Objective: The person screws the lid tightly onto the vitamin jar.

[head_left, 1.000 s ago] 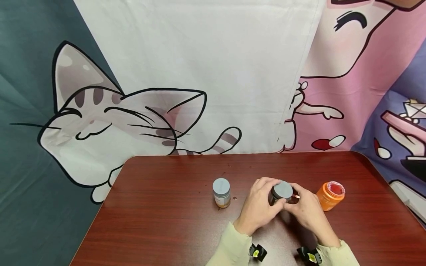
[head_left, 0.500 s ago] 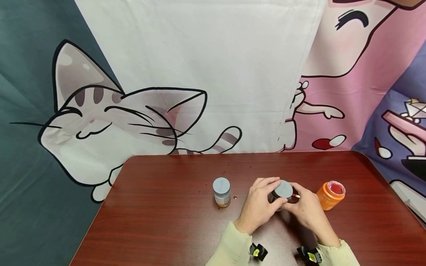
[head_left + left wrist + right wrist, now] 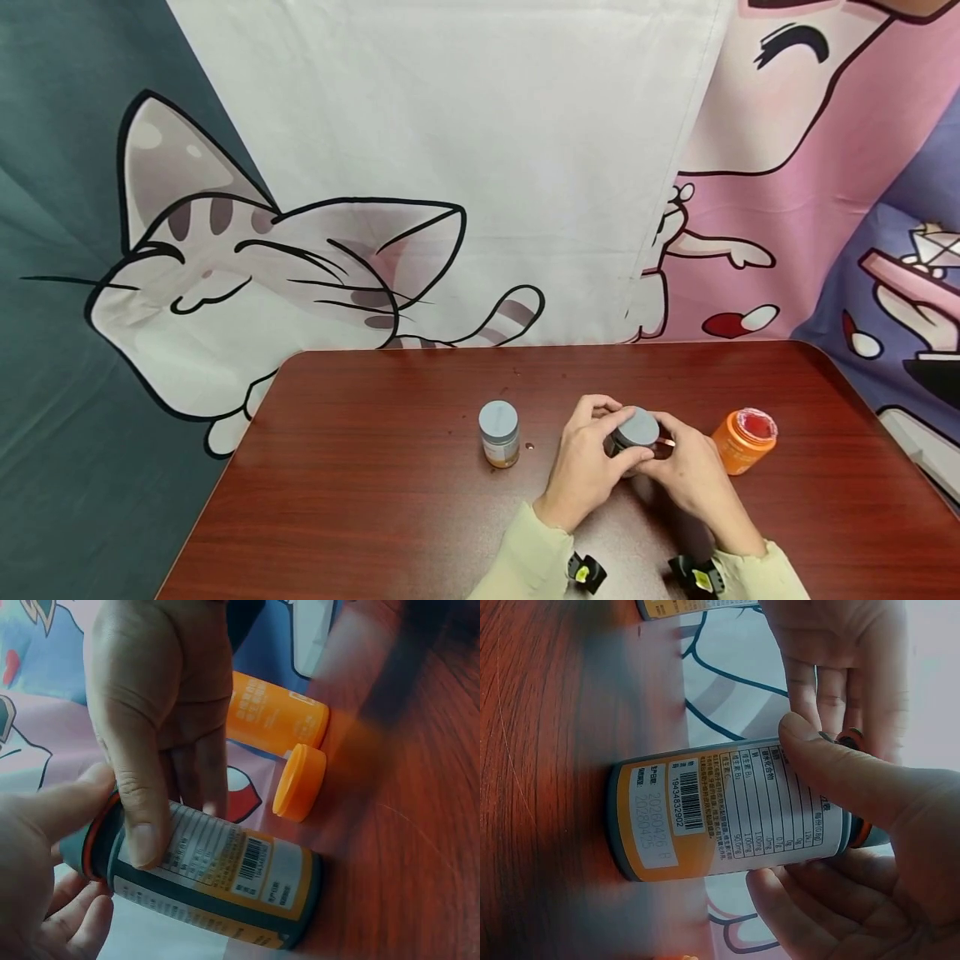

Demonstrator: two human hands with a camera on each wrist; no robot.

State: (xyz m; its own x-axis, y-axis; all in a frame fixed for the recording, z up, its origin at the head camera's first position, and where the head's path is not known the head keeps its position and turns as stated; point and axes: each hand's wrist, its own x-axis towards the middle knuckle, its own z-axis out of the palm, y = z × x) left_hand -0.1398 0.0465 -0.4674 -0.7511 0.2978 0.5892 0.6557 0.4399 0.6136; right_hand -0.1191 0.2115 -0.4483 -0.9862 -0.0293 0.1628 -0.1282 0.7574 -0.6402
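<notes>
My right hand (image 3: 686, 467) grips the body of a dark green supplement bottle (image 3: 727, 810), its thumb along the printed label. My left hand (image 3: 588, 462) holds the bottle's grey-green cap (image 3: 637, 427) at the rim, between thumb and fingers. An orange-red ring shows at the neck, just under the cap, in the left wrist view. The bottle is upright at the table, its base close to the surface. In the head view the hands hide most of its body. In the right wrist view, the left hand (image 3: 847, 667) reaches in from the top.
An orange bottle (image 3: 741, 446) with a red top stands right of the right hand. An orange cap (image 3: 300, 782) lies beside it. Left of the hands stands a similar grey-capped bottle (image 3: 499, 433). The brown table (image 3: 375, 500) meets a cartoon-printed cloth (image 3: 480, 167) behind.
The left hand's fingers have lifted and bent slightly at the cap, and its wrist has shifted a little right. The right hand and the bottle stay in place.
</notes>
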